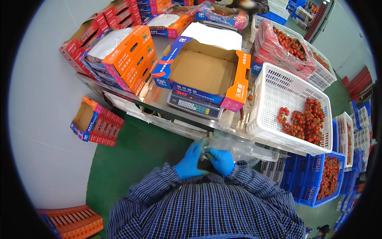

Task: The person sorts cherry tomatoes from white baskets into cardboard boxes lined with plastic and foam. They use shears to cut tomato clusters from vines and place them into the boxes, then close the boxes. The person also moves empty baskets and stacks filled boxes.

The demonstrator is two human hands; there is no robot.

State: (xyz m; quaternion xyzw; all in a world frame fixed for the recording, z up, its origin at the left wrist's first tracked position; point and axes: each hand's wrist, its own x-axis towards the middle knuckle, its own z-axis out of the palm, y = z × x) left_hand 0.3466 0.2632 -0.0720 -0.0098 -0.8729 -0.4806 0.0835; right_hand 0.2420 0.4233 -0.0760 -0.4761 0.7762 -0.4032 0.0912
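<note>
Both my hands wear blue gloves and are close together below the table's front edge. My right hand [220, 160] has its fingers closed on a clear plastic bag [238, 149], which spreads out to the right under the edge. My left hand [192, 161] is beside it with thumb and fingers apart; whether it touches the plastic cannot be told. Beyond them an empty cardboard tomato box [203, 70] rests on a digital scale [194, 105]. To its right, a white plastic crate [289, 89] holds cherry tomatoes on the vine [304, 122] in its near right part.
Stacked orange boxes [131, 62] and red boxes [79, 44] stand on the left of the metal table [161, 104]. White sheets [212, 34] lie behind the scale. A plastic-covered tomato box [280, 50] is at the back right. Blue crates [313, 179] with tomatoes stand at the lower right.
</note>
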